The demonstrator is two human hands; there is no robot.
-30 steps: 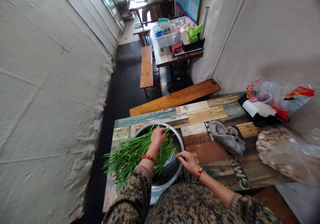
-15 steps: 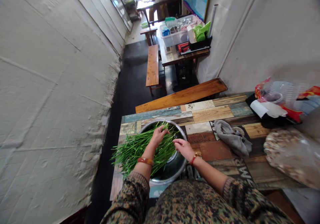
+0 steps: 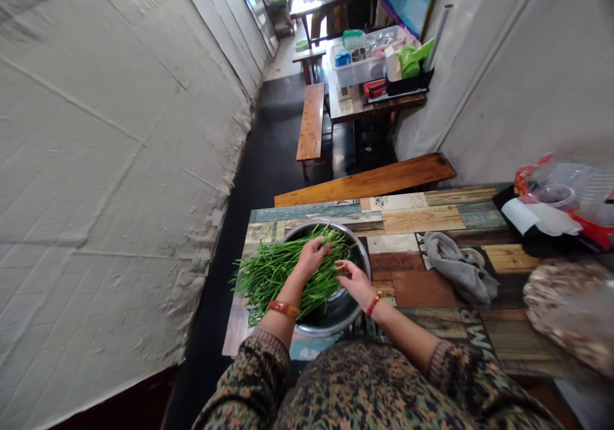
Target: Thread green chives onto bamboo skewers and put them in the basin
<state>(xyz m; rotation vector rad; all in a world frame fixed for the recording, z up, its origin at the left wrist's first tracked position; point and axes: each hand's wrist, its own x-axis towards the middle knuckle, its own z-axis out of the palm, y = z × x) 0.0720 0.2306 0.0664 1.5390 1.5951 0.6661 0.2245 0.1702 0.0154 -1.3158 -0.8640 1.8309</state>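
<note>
A steel basin (image 3: pixel 367 260) sits on the wood-patterned table. Long thin green stalks that look like chives (image 3: pixel 273 270) lie across it, their ends hanging past its left rim. My left hand (image 3: pixel 313 257) is over the basin, fingers curled and closed at the stalks' right-hand ends; its exact grip is partly hidden. Close on the right, my right hand (image 3: pixel 355 283) reaches over the basin rim. Its thumb and bent fingers are slightly apart beside the stalk tips, and no stalk shows clearly between them.
A grey cloth (image 3: pixel 458 267) lies right of the basin. Farther right are a bag of pale brownish pieces (image 3: pixel 570 308) and a black tray (image 3: pixel 532 231) with plastic cups. Beyond the table stand wooden benches (image 3: pixel 311 123) and another table with a plastic bin (image 3: pixel 359 68). A white wall (image 3: pixel 119 161) runs along the left.
The view has shifted, so the scene sits farther right. My right hand's thumb and fingers have parted a little. My left hand stays closed over the stalks.
</note>
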